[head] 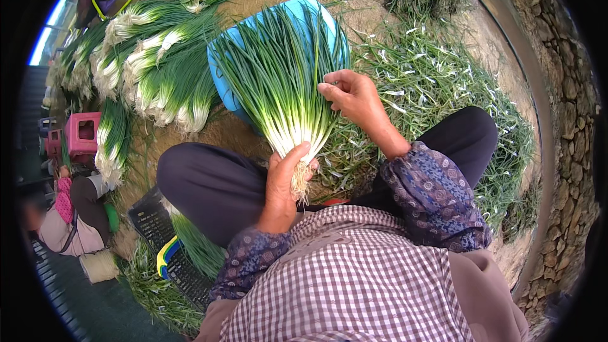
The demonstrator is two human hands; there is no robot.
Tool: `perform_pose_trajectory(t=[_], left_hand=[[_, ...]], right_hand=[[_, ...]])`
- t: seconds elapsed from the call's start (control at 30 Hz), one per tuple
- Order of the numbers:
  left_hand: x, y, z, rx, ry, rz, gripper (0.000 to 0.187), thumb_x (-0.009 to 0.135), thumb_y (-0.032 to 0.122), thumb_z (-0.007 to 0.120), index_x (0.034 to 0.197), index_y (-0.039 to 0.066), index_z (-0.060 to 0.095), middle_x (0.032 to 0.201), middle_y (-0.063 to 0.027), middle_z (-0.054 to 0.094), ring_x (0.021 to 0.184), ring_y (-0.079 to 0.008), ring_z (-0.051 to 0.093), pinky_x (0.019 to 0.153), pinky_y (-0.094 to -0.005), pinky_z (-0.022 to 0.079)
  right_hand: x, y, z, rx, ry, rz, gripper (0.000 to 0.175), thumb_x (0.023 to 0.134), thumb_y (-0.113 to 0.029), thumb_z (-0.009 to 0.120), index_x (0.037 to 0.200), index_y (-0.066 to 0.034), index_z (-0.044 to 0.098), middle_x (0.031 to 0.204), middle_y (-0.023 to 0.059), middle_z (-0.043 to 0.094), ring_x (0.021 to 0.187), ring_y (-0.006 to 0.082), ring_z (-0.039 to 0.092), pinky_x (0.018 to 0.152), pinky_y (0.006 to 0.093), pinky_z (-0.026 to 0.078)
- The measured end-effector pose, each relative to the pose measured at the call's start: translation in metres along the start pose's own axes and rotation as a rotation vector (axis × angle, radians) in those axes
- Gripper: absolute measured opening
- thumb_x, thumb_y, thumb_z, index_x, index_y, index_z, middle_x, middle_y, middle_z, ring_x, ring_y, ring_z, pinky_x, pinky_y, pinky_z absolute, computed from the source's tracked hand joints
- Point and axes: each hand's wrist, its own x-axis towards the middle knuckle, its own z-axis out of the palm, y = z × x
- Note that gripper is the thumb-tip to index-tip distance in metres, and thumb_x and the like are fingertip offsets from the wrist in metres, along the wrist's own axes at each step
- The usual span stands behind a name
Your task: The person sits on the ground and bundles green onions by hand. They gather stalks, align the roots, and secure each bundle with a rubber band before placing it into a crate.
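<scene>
My left hand (284,185) is closed around the white root end of a fanned bunch of green onions (285,99), just above its pale roots. The green leaves spread away from me over a blue plastic stool or tub (219,80); which it is cannot be told. At the right edge of the fan is my right hand (349,97), its thumb and forefinger bent close together near the outer leaves. Whether a thin leaf lies between those fingertips cannot be seen.
Bundled green onions (166,66) lie on the ground at the left, near a pink plastic stool (83,134). Loose trimmed leaves (427,85) cover the ground at the right. A black plastic crate (152,213) holds more onions beside my left knee. A co-worker (76,218) sits at the far left.
</scene>
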Motion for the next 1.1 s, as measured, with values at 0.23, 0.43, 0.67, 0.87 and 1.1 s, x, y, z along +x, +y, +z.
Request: perform_pose_trajectory(t=[0.23, 0.43, 0.67, 0.87, 1.1], left_hand=[[0.000, 0.002, 0.001, -0.027, 0.002, 0.011, 0.028, 0.086, 0.016, 0.066, 0.108, 0.002, 0.055, 0.087, -0.0057, 0.060, 0.061, -0.0127, 0.054, 0.043, -0.0209, 0.036], [-0.004, 0.001, 0.006, -0.003, 0.016, 0.039, 0.021, 0.087, 0.012, 0.064, 0.103, 0.000, 0.059, 0.082, -0.0059, 0.061, 0.057, -0.0111, 0.053, 0.041, -0.0200, 0.036], [-0.003, 0.000, 0.007, -0.029, 0.067, 0.021, 0.017, 0.086, 0.013, 0.068, 0.099, 0.005, 0.062, 0.080, -0.0030, 0.064, 0.056, -0.0104, 0.058, 0.041, -0.0198, 0.039], [-0.002, -0.001, 0.001, 0.032, 0.074, 0.026, 0.028, 0.088, 0.017, 0.067, 0.111, 0.005, 0.056, 0.093, -0.0053, 0.064, 0.063, -0.0131, 0.061, 0.042, -0.0213, 0.038], [-0.008, -0.004, -0.005, 0.019, 0.110, 0.073, 0.025, 0.087, 0.019, 0.067, 0.107, 0.006, 0.059, 0.087, -0.0041, 0.066, 0.058, -0.0127, 0.060, 0.043, -0.0202, 0.037]], right_hand=[[-0.019, -0.002, 0.003, 0.202, -0.219, -0.017, 0.014, 0.089, -0.021, 0.066, 0.087, -0.0066, 0.065, 0.072, 0.0007, 0.066, 0.060, 0.0079, 0.059, 0.050, 0.0229, 0.044], [-0.094, -0.012, -0.055, 0.784, -0.416, 0.066, 0.007, 0.098, -0.016, 0.053, 0.099, -0.0085, 0.055, 0.086, 0.0060, 0.064, 0.066, 0.0087, 0.057, 0.056, 0.0221, 0.046], [-0.054, 0.009, -0.094, 0.707, 0.196, 0.348, 0.042, 0.094, -0.023, 0.060, 0.124, 0.0035, 0.048, 0.108, 0.0143, 0.064, 0.078, 0.0123, 0.065, 0.053, 0.0171, 0.049], [-0.030, -0.007, 0.016, 0.063, -0.172, -0.229, 0.011, 0.090, -0.013, 0.063, 0.095, -0.0034, 0.063, 0.080, 0.0036, 0.065, 0.064, 0.0110, 0.064, 0.048, 0.0236, 0.044], [-0.026, 0.006, 0.016, -0.427, -0.044, -0.482, 0.011, 0.081, -0.012, 0.064, 0.089, -0.0053, 0.064, 0.080, 0.0138, 0.066, 0.071, 0.0372, 0.063, 0.059, 0.0443, 0.050]])
